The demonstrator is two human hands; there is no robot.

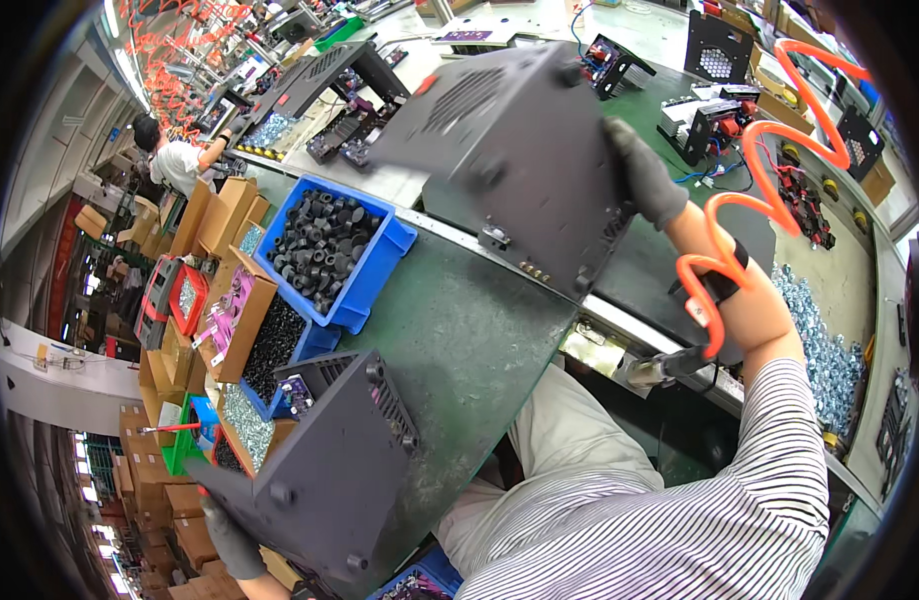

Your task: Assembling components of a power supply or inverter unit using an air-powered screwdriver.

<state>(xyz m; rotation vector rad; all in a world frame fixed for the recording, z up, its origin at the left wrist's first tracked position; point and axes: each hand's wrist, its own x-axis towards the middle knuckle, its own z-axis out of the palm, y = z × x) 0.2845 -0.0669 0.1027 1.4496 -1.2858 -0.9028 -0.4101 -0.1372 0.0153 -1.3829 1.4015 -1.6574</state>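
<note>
My right hand (642, 172), in a dark grey glove, grips the right edge of a large black metal chassis (510, 150) tilted above the green bench. My left hand (230, 540), also gloved, holds the lower corner of a second black metal chassis (330, 470) at the near left, standing on its edge over the bench. An orange coiled air hose (750, 215) loops over my right forearm. A pneumatic tool (665, 368) hangs below that forearm.
A blue bin (380, 262) of black rubber feet stands left of centre, beside cardboard boxes (242, 322) of screws and small parts. Loose silver nuts (825, 345) lie at the right. More black chassis (325, 75) sit on the far line. A person (180, 160) works far left.
</note>
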